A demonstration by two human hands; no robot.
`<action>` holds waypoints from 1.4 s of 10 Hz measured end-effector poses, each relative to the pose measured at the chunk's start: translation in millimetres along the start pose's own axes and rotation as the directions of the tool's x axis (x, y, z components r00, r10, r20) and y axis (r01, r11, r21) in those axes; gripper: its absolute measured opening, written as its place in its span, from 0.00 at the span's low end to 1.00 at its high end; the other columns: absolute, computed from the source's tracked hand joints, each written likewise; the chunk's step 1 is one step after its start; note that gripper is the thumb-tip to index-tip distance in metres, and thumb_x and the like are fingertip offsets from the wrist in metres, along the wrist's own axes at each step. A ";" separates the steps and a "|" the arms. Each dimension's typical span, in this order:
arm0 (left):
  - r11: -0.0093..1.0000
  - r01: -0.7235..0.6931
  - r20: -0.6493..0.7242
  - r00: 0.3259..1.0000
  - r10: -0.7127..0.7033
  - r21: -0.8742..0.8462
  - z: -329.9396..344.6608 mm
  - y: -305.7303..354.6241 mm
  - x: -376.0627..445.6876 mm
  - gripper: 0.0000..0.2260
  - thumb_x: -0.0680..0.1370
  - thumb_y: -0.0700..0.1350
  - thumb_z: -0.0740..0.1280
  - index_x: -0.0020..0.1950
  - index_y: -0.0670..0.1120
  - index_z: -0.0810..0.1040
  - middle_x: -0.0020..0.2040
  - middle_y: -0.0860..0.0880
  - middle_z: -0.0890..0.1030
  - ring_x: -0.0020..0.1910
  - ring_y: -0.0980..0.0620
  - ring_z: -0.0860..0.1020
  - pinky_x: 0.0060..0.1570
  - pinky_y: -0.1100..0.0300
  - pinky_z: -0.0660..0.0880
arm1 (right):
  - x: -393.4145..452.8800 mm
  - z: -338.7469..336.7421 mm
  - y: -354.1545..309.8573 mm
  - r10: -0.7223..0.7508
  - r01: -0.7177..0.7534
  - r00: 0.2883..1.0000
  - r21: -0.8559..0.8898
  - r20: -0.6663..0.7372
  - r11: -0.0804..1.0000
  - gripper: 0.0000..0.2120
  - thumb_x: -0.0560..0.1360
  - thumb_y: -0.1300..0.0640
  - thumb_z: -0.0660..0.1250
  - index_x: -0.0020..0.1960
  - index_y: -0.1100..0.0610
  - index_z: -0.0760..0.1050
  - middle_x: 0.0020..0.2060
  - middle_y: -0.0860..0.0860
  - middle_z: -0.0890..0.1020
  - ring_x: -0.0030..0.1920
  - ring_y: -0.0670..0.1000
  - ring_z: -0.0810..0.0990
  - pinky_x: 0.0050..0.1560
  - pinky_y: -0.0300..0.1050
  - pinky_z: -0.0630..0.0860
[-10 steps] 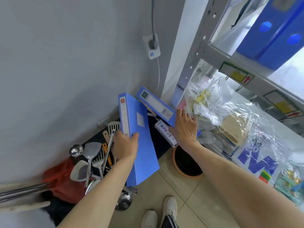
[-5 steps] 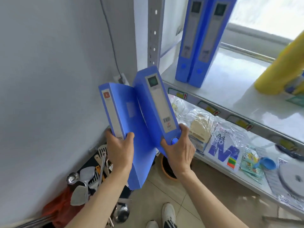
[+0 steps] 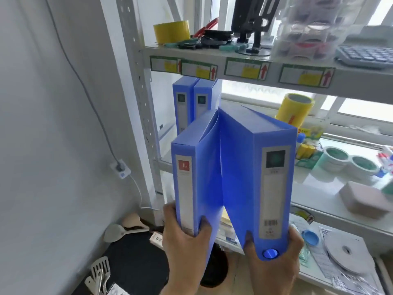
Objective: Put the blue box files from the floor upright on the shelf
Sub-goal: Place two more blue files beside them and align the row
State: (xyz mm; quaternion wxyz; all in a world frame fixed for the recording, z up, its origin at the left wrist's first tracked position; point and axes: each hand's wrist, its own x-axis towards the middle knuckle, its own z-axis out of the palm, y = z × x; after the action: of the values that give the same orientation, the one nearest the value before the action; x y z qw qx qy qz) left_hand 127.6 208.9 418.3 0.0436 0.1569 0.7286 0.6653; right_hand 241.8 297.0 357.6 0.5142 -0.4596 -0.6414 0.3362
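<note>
Gripping one blue box file in the left hand [image 3: 187, 237] and another in the right hand [image 3: 274, 258], the person should slide each spine-out beside the two shelved files [image 3: 192, 105] just beyond both hands.

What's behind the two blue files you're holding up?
Two more blue box files stand upright on the shelf behind the files held by the left hand and right hand. Their lower parts are covered.

2 yellow tape rolls [image 3: 171, 31] [image 3: 296, 110], calculator [image 3: 365, 54], spatula [image 3: 101, 271].

Left hand [image 3: 185, 237] and right hand [image 3: 274, 258] raised, fingers clenched.
</note>
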 end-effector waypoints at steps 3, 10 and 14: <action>0.991 -0.097 0.129 0.986 0.108 -0.093 99.6 21.3 47.1 0.17 0.69 0.46 0.71 0.52 0.55 0.68 0.42 0.60 0.79 0.39 0.66 0.79 0.34 0.74 0.74 | 72.8 56.8 13.6 -0.106 0.111 0.988 0.040 -0.108 0.993 0.36 0.62 0.59 0.83 0.63 0.49 0.67 0.54 0.49 0.77 0.50 0.58 0.77 0.45 0.60 0.78; 0.980 -0.187 0.290 0.943 0.162 0.061 221.3 -15.9 192.0 0.23 0.72 0.46 0.73 0.63 0.49 0.69 0.54 0.51 0.80 0.50 0.50 0.81 0.43 0.64 0.80 | 205.0 182.1 43.7 0.035 -0.036 0.999 0.036 0.021 0.999 0.34 0.68 0.55 0.78 0.70 0.51 0.65 0.57 0.51 0.74 0.47 0.44 0.74 0.45 0.47 0.79; 0.940 -0.057 0.445 0.889 -0.105 0.336 212.6 -62.1 202.2 0.37 0.70 0.47 0.76 0.74 0.47 0.61 0.67 0.48 0.76 0.65 0.48 0.76 0.60 0.53 0.75 | 196.0 185.3 71.8 0.205 -0.192 0.962 -0.087 0.179 0.977 0.38 0.68 0.45 0.75 0.72 0.50 0.62 0.58 0.44 0.76 0.55 0.51 0.80 0.48 0.49 0.80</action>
State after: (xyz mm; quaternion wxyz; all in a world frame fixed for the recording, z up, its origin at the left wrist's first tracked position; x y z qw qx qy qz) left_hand -16.5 466.0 363.1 0.1944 0.3047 0.8033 0.4733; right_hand 70.3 513.2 315.9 0.3992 -0.5055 -0.6486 0.4054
